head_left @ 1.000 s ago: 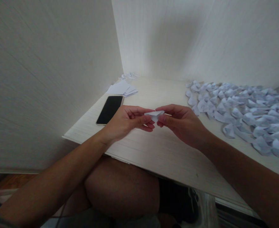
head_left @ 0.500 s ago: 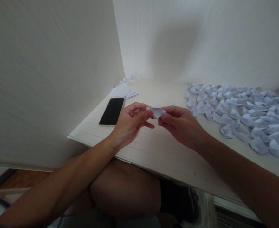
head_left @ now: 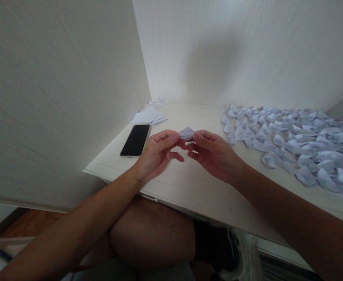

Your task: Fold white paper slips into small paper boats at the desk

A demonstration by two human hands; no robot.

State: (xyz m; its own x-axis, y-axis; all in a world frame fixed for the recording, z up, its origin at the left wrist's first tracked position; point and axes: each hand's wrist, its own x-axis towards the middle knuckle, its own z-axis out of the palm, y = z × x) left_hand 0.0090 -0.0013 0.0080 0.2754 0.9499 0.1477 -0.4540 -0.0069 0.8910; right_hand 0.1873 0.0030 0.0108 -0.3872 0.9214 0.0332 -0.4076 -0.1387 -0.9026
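A small folded white paper (head_left: pixel 186 133) is held between my two hands above the white table, its peak pointing away from me. My left hand (head_left: pixel 161 150) pinches its left corner between thumb and fingers, the lower fingers curled loosely. On the opposite corner, my right hand (head_left: pixel 214 154) pinches with thumb and index finger. A black-screened phone (head_left: pixel 135 140) lies just left of my left hand. To the right of my right hand spread many similar folded white paper pieces (head_left: pixel 288 136), in overlapping rows.
Behind the phone is a small stack of flat white paper sheets (head_left: pixel 146 115), with white paper scraps (head_left: pixel 159 102) in the back corner. Pale walls (head_left: pixel 232 50) close off the left and back of the table (head_left: pixel 189 187). My bent leg (head_left: pixel 156 234) is under the front edge.
The paper has turned between my fingers: its rounded lower edge showed before, and now a pointed peak faces up. My right hand has shifted slightly left. The view has moved a little.
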